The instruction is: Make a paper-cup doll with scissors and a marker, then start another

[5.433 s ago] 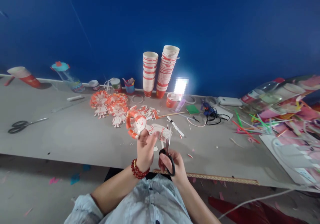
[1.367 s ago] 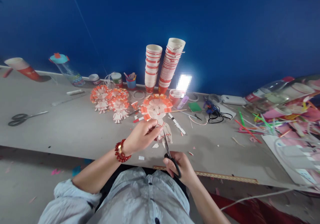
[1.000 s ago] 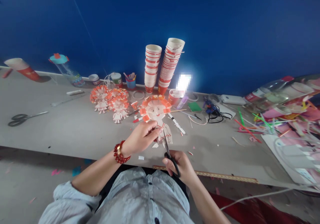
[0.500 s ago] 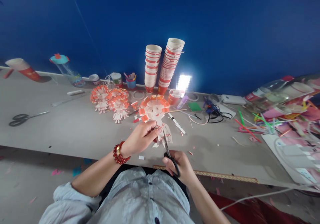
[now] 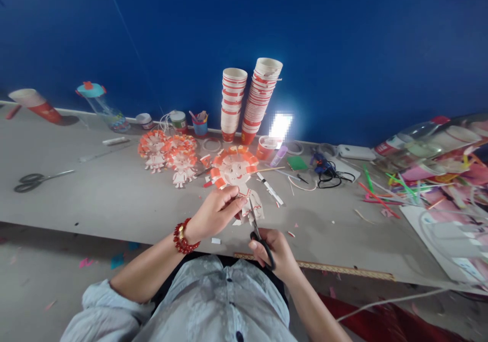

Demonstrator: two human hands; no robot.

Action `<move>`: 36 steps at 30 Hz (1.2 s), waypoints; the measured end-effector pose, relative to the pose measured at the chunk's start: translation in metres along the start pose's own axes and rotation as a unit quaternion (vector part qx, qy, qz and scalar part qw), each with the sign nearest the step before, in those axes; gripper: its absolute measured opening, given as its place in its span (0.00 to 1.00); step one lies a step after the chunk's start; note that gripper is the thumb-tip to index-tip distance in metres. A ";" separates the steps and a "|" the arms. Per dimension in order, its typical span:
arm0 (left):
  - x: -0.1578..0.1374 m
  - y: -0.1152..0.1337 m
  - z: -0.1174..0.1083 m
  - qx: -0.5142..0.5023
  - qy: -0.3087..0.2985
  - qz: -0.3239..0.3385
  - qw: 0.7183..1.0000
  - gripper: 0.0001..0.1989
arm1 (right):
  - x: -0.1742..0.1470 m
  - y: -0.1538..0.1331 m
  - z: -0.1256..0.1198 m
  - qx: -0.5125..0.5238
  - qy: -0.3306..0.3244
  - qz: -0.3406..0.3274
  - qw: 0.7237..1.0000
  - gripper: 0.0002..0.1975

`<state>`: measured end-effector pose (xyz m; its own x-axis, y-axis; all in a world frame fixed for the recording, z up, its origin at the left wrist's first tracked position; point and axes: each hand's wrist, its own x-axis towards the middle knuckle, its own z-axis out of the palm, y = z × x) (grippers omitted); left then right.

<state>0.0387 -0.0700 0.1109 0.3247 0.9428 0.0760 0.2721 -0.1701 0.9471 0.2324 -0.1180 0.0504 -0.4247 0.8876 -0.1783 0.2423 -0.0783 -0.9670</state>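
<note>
On my feed, the left hand (image 5: 215, 211) pinched a paper figure (image 5: 232, 173) at the chest between thumb and fingers, above the near middle of the smooth grey table (image 5: 324, 245). The right hand (image 5: 280, 253) gripped the black handles of steel scissors (image 5: 255, 226), whose blades met the figure's white skirt with its wavy red trim; how far they were parted I couldn't tell. The head was a pale disc (inked with simple features) ringed by squarish orange tabs. A bracelet (image 5: 182, 238) of round, glossy red beads circled the left wrist.

Just beyond, finished-looking cut-outs (image 5: 179, 156) lay clustered, their orange fringes overlapping. Two tall stacks, a left stack (image 5: 233, 103) and a right stack (image 5: 259, 103), of white-and-red paper cups rose before the blue wall (image 5: 171, 42). Near them were a purple tube (image 5: 278, 156) and a flat green square (image 5: 297, 163).

Further right, a clear plastic bottle (image 5: 409, 136) wore a red label, and a sheet (image 5: 427, 230) bore blue marks, both too blurred for me to read.
</note>
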 end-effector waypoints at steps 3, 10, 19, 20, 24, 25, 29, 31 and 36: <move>0.000 -0.001 0.001 -0.008 0.006 -0.001 1.000 0.17 | 0.000 0.002 -0.001 -0.003 -0.002 -0.001 1.000 0.30; -0.003 -0.004 0.009 -0.110 0.038 -0.015 0.993 0.20 | 0.002 0.000 0.001 0.061 -0.012 -0.002 0.998 0.29; -0.013 -0.014 0.037 -0.292 0.117 -0.046 0.948 0.13 | 0.005 -0.001 0.010 0.196 -0.035 -0.023 0.980 0.29; -0.014 -0.015 0.040 -0.305 0.123 -0.048 0.943 0.13 | 0.005 -0.001 0.010 0.205 -0.034 -0.024 0.978 0.30; -0.016 -0.019 0.051 -0.337 0.134 -0.068 0.929 0.14 | 0.004 -0.002 0.011 0.227 -0.039 -0.018 0.973 0.30; -0.016 -0.019 0.053 -0.344 0.137 -0.075 0.926 0.14 | 0.003 -0.001 0.011 0.233 -0.043 -0.016 0.971 0.30; -0.017 -0.021 0.061 -0.386 0.149 -0.099 0.905 0.14 | 0.003 0.001 0.010 0.260 -0.067 -0.016 0.963 0.30; -0.018 -0.020 0.063 -0.394 0.156 -0.102 0.900 0.13 | 0.004 0.002 0.009 0.264 -0.076 -0.020 0.961 0.30; -0.023 -0.020 0.066 -0.371 0.162 -0.084 0.911 0.13 | 0.006 0.004 0.008 0.247 -0.070 -0.039 0.966 0.30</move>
<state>0.0861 -0.1070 0.0699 0.0184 0.9931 -0.1160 -0.4320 0.1125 0.8948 0.2240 -0.1166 0.0439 -0.5474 0.8319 -0.0911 -0.2266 -0.2521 -0.9408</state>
